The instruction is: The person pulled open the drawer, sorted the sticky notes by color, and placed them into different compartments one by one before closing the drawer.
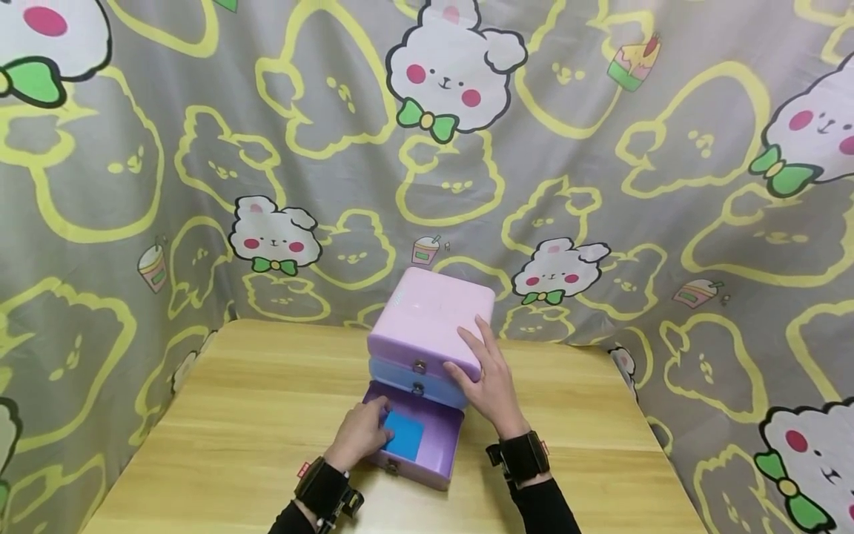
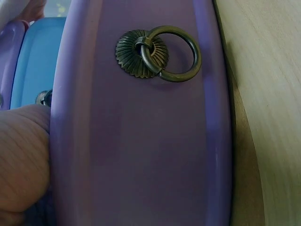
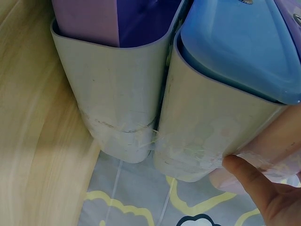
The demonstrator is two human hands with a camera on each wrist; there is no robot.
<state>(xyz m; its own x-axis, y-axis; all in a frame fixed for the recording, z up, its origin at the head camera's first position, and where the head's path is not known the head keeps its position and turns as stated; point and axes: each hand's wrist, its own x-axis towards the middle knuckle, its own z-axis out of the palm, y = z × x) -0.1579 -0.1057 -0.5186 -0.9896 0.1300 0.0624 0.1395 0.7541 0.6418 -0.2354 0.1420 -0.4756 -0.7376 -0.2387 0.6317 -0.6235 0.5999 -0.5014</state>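
A small three-tier drawer unit stands on the table with a pink top [image 1: 427, 304], a blue middle drawer [image 1: 394, 377] and a pulled-out purple bottom drawer [image 1: 443, 445]. Inside that lowest drawer lies a flat blue square [image 1: 405, 436]. My left hand [image 1: 356, 436] reaches over the drawer's left side and pinches the square's left edge between thumb and curled fingers. In the left wrist view, the purple drawer front [image 2: 141, 141] with its ring pull [image 2: 188, 56] hides most of that hand. My right hand [image 1: 490, 382] rests spread on the unit's right top edge, steadying fingers extended.
The wooden table [image 1: 267, 400] extends on both sides of the unit. Behind and around it hangs a grey curtain [image 1: 360, 185] with rabbit figures, close to the unit's back. In the right wrist view, clear tape [image 3: 197, 153] runs across the casings near the back.
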